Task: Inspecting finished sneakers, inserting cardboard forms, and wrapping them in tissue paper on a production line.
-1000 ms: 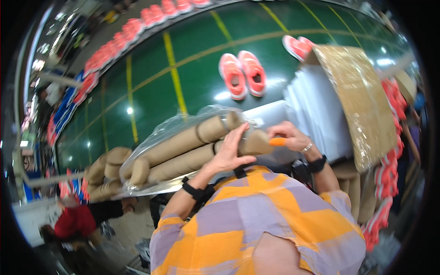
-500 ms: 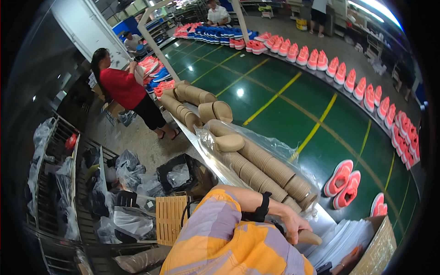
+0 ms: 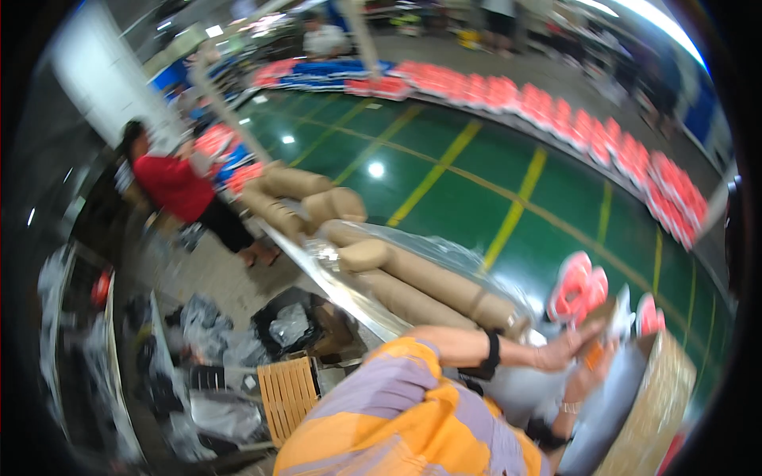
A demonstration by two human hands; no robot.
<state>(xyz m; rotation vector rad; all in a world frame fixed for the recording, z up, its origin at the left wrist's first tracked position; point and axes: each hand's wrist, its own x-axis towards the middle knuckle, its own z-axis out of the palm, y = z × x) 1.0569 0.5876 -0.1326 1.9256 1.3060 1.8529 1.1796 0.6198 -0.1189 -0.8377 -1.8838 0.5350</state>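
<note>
Blur smears both hands, which meet above an open carton with white paper sheets in it. My left hand is closed on a brown, rounded paperboard piece. Close below it, my right hand comes up from the lower right; an orange patch shows at its fingers, whose grip is too smeared to read. A white, sheet-like thing stands beside the brown piece; which hand holds it, I cannot tell. Just beyond lie coral shoes and another coral shoe.
Long stacks of brown paperboard pieces, partly in clear plastic, lie along the bench to the left. Many coral shoes line the far side of the green surface. A person in red stands at left, near a wooden stool.
My left hand has moved up and right with the brown piece. My right hand has risen from the paper in the carton to meet it. The view has shifted and blurred.
</note>
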